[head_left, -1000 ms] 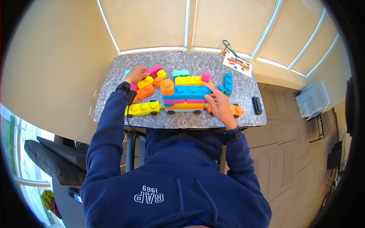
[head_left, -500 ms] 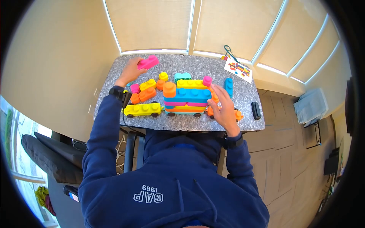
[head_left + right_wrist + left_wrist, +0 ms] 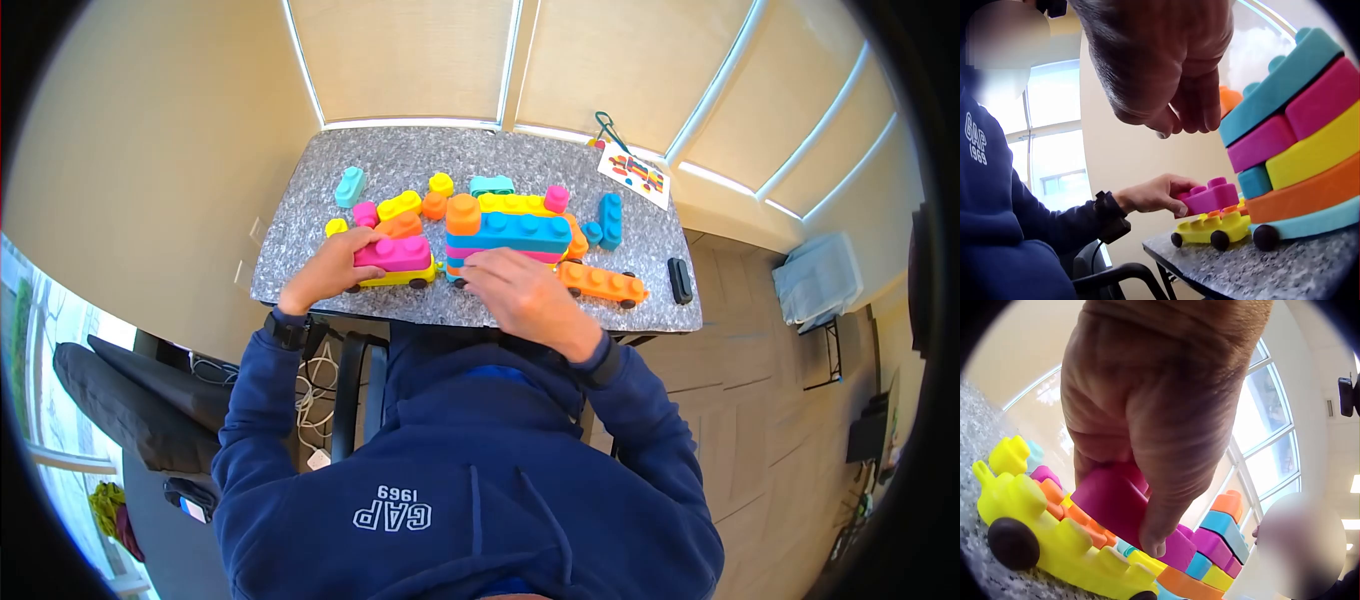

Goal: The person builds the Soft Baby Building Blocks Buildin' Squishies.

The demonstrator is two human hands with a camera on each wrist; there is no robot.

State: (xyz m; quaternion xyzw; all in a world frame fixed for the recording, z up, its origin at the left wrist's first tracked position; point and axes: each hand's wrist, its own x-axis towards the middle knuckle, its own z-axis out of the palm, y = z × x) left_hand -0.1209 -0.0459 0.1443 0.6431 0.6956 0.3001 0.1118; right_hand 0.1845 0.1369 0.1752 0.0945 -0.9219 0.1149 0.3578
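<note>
My left hand (image 3: pixel 332 268) grips a long pink toy brick (image 3: pixel 397 255) by its end, thumb on the near side. Just under that brick sits a yellow wheeled base (image 3: pixel 1063 540); in the right wrist view a narrow space shows between the brick and the base's studs. To the right stands a tall stacked wagon with a long blue brick (image 3: pixel 510 234) on top and an orange brick (image 3: pixel 463 214) at its left end. My right hand (image 3: pixel 530 300) hovers in front of this stack, fingers loosely bent and holding nothing.
An orange wheeled base (image 3: pixel 603 283) stands right of the stack. Loose bricks lie behind, among them a yellow brick (image 3: pixel 400 204), a teal brick (image 3: pixel 349 187) and a blue brick (image 3: pixel 610 220). A picture card (image 3: pixel 635 175) and a black case (image 3: pixel 679 281) lie at the right.
My left hand has lifted the pink brick from the back left and brought it over the yellow base. My right hand has left the stack's right end and moved left across its front.
</note>
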